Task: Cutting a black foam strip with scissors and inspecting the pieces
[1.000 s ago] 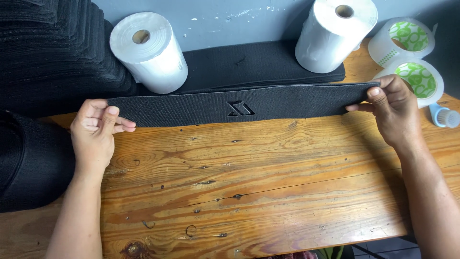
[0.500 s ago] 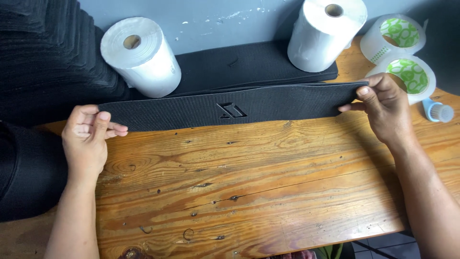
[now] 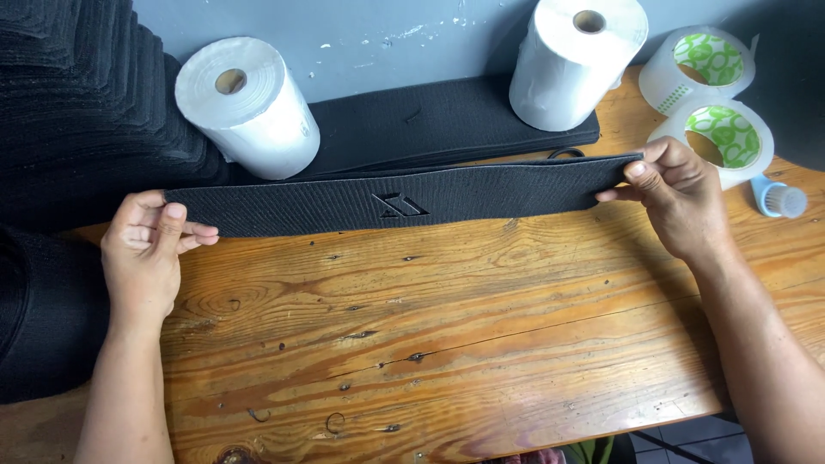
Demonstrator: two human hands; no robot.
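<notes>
— Two hands on one strip: what has changed since a moment ago?

— Little. The left hand (image 3: 148, 249) and right hand (image 3: 675, 202) hold the long black strip (image 3: 404, 199) stretched flat as before; the view has drifted, so everything sits a touch further left and higher than it did, and the strip looks just as taut.

— How do the fingers stand?

— Left fingers are curled, thumb pressed over the strip's left end, pinching it. Right thumb and fingertips pinch the right end, the other fingers bent close together.

— Where is the strip?

— Along the back of the wooden table (image 3: 447, 344), just in front of a flat pile of black strips (image 3: 447, 120), with an angular cut-out mark at its middle.

— Packages, rolls?

— Two white paper rolls: one at left (image 3: 249, 107) lying tilted, one at right (image 3: 576, 64) upright on the pile. Beyond the right hand, two rolls of clear tape (image 3: 713, 94) with green-patterned cores, and a small pale blue cap (image 3: 778, 199) beside them.

— The room?

— A grey-blue wall (image 3: 387, 34) behind, flecked white; a tall stack of black material (image 3: 77, 103) at left.
</notes>
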